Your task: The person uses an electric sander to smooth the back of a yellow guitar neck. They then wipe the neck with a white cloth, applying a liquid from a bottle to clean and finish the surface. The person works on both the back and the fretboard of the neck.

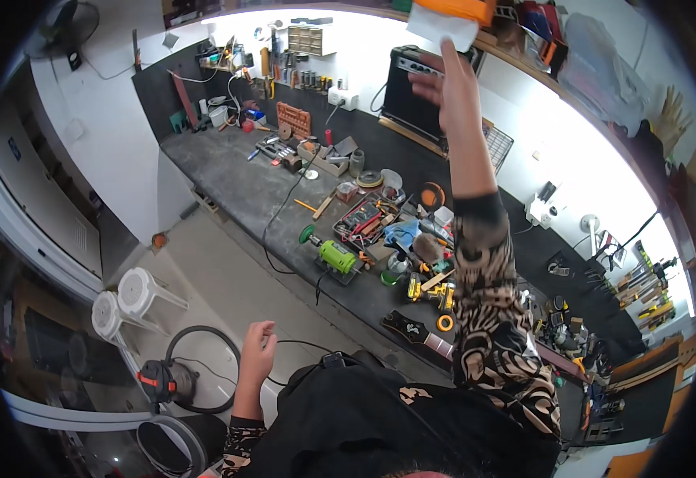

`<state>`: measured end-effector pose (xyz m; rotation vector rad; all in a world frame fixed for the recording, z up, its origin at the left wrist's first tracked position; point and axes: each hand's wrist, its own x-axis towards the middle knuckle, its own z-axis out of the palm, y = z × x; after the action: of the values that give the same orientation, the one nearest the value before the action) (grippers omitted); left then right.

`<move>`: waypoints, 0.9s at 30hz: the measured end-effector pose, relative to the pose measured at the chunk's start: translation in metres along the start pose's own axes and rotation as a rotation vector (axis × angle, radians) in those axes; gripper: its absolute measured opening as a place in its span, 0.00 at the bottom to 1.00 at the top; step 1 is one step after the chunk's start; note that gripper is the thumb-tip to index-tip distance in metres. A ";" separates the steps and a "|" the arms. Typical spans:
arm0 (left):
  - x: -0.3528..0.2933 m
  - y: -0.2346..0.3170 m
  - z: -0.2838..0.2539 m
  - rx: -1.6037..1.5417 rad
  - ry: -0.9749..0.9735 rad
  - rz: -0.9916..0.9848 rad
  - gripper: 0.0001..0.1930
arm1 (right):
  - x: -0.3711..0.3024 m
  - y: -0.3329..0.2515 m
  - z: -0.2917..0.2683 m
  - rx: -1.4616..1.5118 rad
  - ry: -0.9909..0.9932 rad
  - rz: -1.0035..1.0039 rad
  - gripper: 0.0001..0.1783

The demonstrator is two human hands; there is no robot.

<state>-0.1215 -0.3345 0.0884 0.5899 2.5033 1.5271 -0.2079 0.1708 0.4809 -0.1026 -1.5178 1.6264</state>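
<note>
My right hand (458, 88) is raised high over the bench with its fingers spread. Its fingertips overlap the lower edge of a white and orange object (443, 28) at the shelf above; whether they touch it I cannot tell. Behind the hand stands a black amplifier (413, 84). My left hand (258, 350) hangs low over the floor beside my body, fingers loosely bent and holding nothing. Nearest to my body on the bench lie a guitar headstock (406, 325), a yellow tape roll (444, 323) and a yellow cordless drill (442, 296).
A dark workbench (228, 179) carries a green bench motor (336, 255), a spray bottle (394, 269) and a tray of hand tools (364, 219). White stools (139, 293) and a shop vacuum (166, 382) with its hose stand on the floor at left. A cable crosses the bench edge.
</note>
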 end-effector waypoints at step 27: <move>-0.062 0.069 0.208 -1.198 -0.510 -0.610 0.36 | -0.522 0.145 -0.220 0.017 -0.312 1.229 0.28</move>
<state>0.0201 -0.1611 0.0466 -0.0179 0.9325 1.8705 0.1629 0.0311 0.0512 -0.9657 -1.7853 2.6783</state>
